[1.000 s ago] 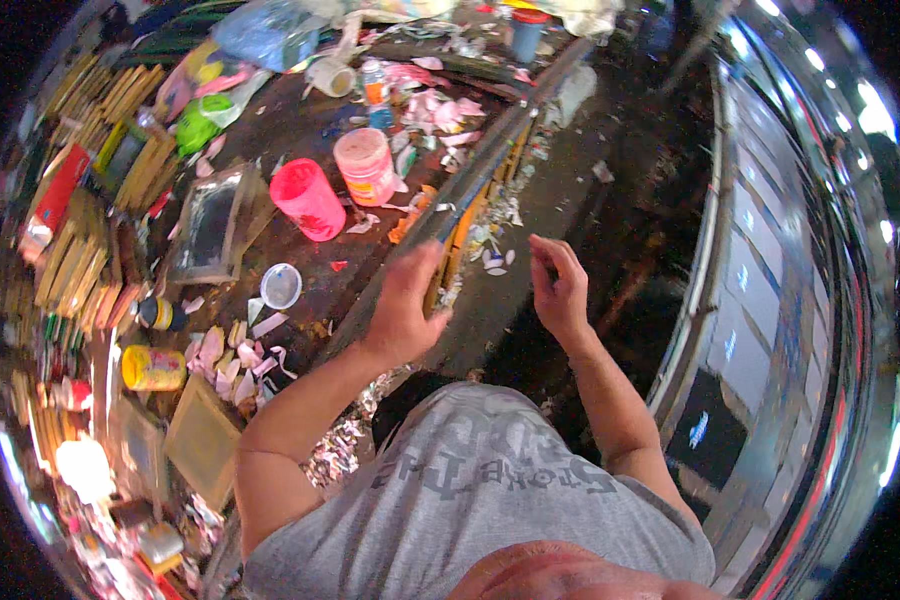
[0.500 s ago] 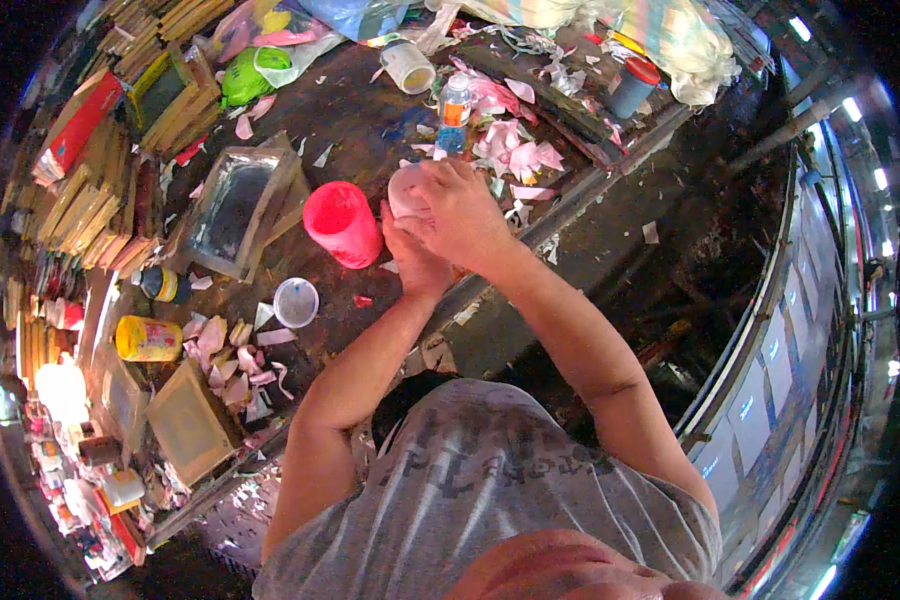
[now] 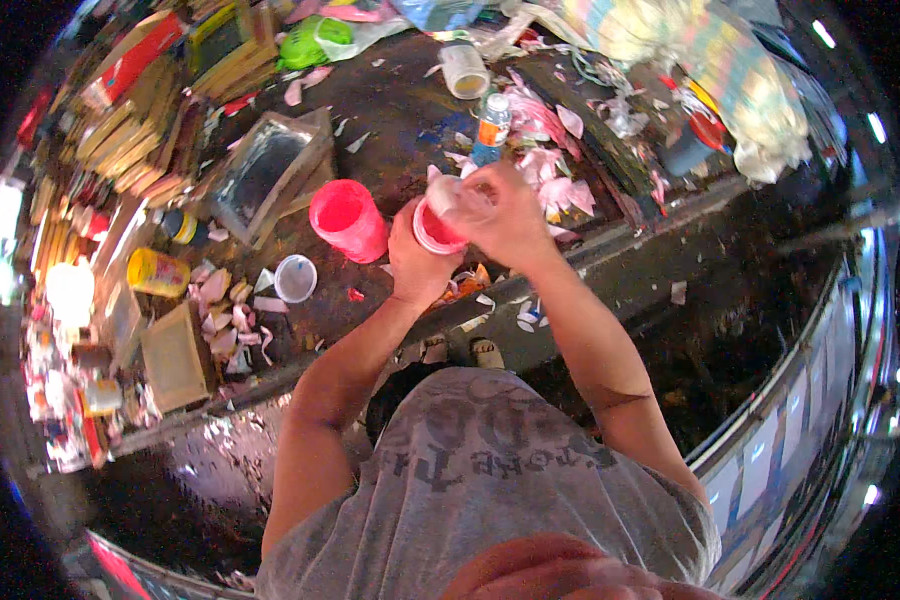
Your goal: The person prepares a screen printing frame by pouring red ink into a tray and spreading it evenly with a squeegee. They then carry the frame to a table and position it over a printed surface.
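My left hand (image 3: 416, 264) is wrapped round a small white tub (image 3: 436, 232) with bright red-pink stuff inside. Over the tub's mouth, my right hand (image 3: 512, 222) grips a pale translucent lid (image 3: 458, 200), tilted and lifted from the rim, so the contents show. Just left of my left hand stands a neon-pink cylindrical container (image 3: 362, 235), its top uncovered. A small round white container or lid (image 3: 296, 279) lies further left. Beyond my right hand is a clear bottle (image 3: 492, 130) with an orange label and blue liquid.
The dark worktable carries framed screens (image 3: 270, 170), a yellow jar (image 3: 158, 272), a tipped white tub (image 3: 464, 70), pink scraps (image 3: 560, 190) and a grey can (image 3: 685, 155). Stacked wooden frames (image 3: 130, 130) fill the left. The table's edge (image 3: 610, 240) runs under my forearms.
The lid has come off the tub in my right hand, uncovering the red-pink contents. My left hand still holds the tub. The view has turned slightly.
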A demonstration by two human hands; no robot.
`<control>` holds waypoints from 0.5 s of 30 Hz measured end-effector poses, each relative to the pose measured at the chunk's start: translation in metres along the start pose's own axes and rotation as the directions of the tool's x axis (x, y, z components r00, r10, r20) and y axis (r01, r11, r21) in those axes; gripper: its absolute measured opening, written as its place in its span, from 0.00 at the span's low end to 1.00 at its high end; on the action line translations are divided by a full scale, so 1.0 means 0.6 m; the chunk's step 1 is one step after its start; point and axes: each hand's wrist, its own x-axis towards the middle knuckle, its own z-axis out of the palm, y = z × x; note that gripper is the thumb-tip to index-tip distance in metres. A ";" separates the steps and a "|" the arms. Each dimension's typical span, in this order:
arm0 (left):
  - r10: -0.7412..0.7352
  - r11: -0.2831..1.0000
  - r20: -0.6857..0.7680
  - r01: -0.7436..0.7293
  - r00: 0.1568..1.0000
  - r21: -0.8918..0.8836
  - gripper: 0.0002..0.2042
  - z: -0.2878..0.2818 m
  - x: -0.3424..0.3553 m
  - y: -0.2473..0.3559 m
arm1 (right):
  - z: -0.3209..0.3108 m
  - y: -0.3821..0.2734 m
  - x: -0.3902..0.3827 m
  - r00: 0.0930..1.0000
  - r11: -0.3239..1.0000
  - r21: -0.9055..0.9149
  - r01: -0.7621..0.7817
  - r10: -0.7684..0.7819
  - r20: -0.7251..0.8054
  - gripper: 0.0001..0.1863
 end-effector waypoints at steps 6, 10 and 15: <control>0.103 0.985 -0.062 -0.093 0.993 0.146 0.49 -0.028 -0.047 0.092 | -0.124 0.061 0.033 0.934 0.091 0.949 -0.301 0.229 0.274 0.40; 0.176 0.979 -0.154 -0.158 0.972 0.127 0.52 -0.061 -0.077 0.144 | -0.126 0.064 0.041 0.919 -0.016 0.962 -0.272 0.294 0.264 0.42; 0.395 0.811 -0.214 -0.229 0.893 0.539 0.49 -0.152 -0.121 0.213 | -0.058 0.023 0.025 0.902 -0.213 0.909 -0.357 0.174 0.395 0.43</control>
